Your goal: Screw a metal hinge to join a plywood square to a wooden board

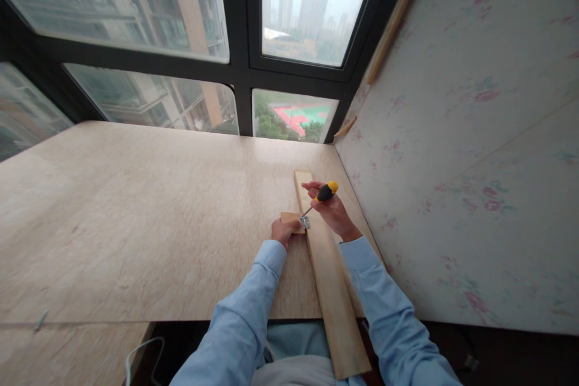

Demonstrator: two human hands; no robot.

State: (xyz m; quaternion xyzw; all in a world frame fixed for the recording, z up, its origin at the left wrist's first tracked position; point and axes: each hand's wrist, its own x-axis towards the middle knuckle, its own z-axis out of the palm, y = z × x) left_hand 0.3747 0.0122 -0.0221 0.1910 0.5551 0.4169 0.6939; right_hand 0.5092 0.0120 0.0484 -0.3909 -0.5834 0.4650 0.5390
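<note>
My right hand (333, 212) grips a screwdriver (326, 191) with a black and yellow handle, its shaft slanting down to the left. The tip meets a small metal hinge (304, 222), which lies across the joint between two pieces of wood. One is a small wooden block (289, 217), with my left hand (284, 231) closed on its near side. The other is a long wooden board (329, 289) lying under my right hand and reaching past the near edge toward my lap. Whether a screw sits under the tip is too small to tell.
A pale marble-patterned counter (158, 223) runs below dark-framed windows (244, 72). On the right stands a wall with floral paper (474, 163). A small metal piece (40, 320) lies at the near left, and a white cable (145, 344) hangs below the near edge.
</note>
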